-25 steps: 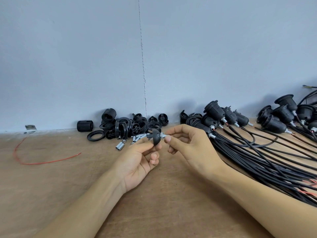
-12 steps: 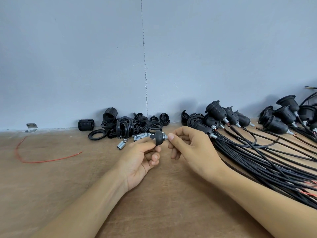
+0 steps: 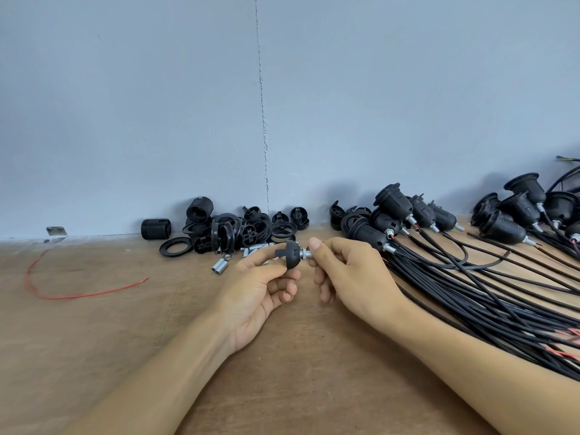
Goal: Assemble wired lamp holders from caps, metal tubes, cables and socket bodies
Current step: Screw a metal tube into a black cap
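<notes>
Brown wooden table (image 3: 94, 340) carries a big fan of black cables (image 3: 470, 277) already wired into finished black ribbed lamp holders (image 3: 392, 199) on the right, so many units look done. A heap of loose black plastic caps, rings and socket bodies (image 3: 238, 230) and a few short silver metal tubes (image 3: 219, 265) by the wall look left to build. Left hand (image 3: 254, 296) pinches a small black domed cap (image 3: 292, 254) between thumb and forefinger above mid-table; right hand (image 3: 351, 274) pinches the threaded silver tube (image 3: 305, 254) seated in its top, probably screwing it in, cable and socket body not yet added.
</notes>
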`<action>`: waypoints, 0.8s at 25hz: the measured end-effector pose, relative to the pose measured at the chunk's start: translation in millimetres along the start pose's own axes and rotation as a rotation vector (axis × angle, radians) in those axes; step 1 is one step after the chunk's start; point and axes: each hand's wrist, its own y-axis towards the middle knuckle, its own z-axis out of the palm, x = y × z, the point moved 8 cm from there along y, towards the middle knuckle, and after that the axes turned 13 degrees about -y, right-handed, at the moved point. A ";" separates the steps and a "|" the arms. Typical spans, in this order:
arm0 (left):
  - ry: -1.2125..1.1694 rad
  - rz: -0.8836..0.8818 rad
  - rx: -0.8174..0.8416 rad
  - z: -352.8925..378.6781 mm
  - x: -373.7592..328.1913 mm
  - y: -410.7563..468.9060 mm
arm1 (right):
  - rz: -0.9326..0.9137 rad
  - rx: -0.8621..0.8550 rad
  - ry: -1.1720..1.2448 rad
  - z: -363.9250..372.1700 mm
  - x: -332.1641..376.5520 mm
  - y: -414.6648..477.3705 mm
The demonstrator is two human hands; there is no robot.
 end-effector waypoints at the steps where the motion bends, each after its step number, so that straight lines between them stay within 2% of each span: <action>1: 0.004 0.003 0.001 0.5 -0.3 -0.3 | 0.007 0.015 -0.019 0.5 -1.0 0.5; 5: 0.030 0.019 -0.002 0.6 -2.1 -0.3 | -0.012 0.055 0.062 2.3 0.8 0.4; 8: 0.045 0.021 0.007 2.6 -3.1 -2.0 | -0.030 0.002 0.159 -0.8 2.1 0.8; 12: 0.008 -0.012 0.114 11.3 -4.4 -7.1 | -0.025 -0.064 0.171 -8.0 -1.5 3.9; 20: 0.102 0.017 0.089 9.3 -2.3 -5.8 | -0.054 0.019 0.189 -2.5 -1.4 4.0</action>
